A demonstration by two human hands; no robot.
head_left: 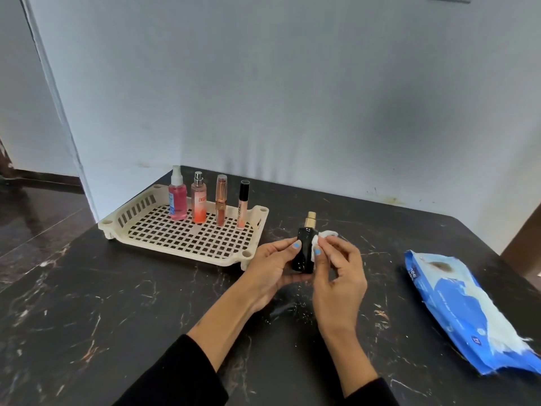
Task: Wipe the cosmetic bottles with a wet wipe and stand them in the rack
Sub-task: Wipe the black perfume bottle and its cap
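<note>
My left hand [270, 266] grips a black bottle [304, 250] with a gold cap, held upright just above the dark marble table. My right hand [336, 273] pinches a white wet wipe [320, 240] and presses it against the bottle's right side. To the left stands a cream plastic rack [181, 244] with a grid floor. Along its back stand a pink spray bottle [177, 197], an orange spray bottle [199, 202], a rose-gold tube [221, 202] and a clear lip gloss tube [242, 205] with a black cap.
A blue pack of wet wipes [465, 312] lies open at the right of the table, with white wipes showing. A pale wall runs behind the table. The table's left edge drops to a dark floor [35, 218].
</note>
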